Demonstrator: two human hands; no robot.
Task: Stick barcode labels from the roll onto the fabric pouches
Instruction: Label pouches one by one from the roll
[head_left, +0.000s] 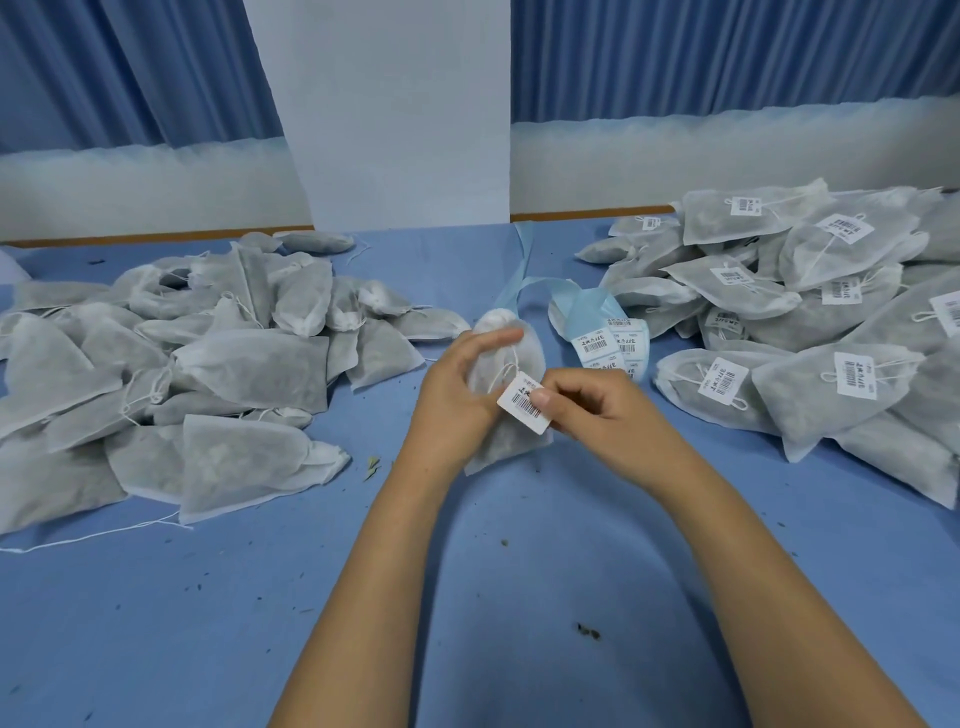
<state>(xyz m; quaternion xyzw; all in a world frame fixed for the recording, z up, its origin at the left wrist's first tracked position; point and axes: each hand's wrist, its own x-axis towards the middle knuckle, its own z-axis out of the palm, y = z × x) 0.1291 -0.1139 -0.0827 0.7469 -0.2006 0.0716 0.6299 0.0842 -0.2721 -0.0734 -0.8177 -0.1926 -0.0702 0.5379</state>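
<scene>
My left hand (457, 387) grips a grey-white fabric pouch (506, 449) held upright over the middle of the blue table, its drawstring hanging across the front. My right hand (597, 405) pinches a white barcode label (524, 404) with thumb on top, pressing it against the pouch and its string. Just behind my hands lies the label roll (605, 340), a blue backing strip with several white barcode labels on it, its empty blue tail curling toward the back.
A heap of unlabelled pouches (208, 364) fills the table's left side. A heap of labelled pouches (810, 322) fills the right side. The blue table (493, 597) in front of me carries small dark crumbs. A white wall panel (395, 114) and blue curtains stand behind.
</scene>
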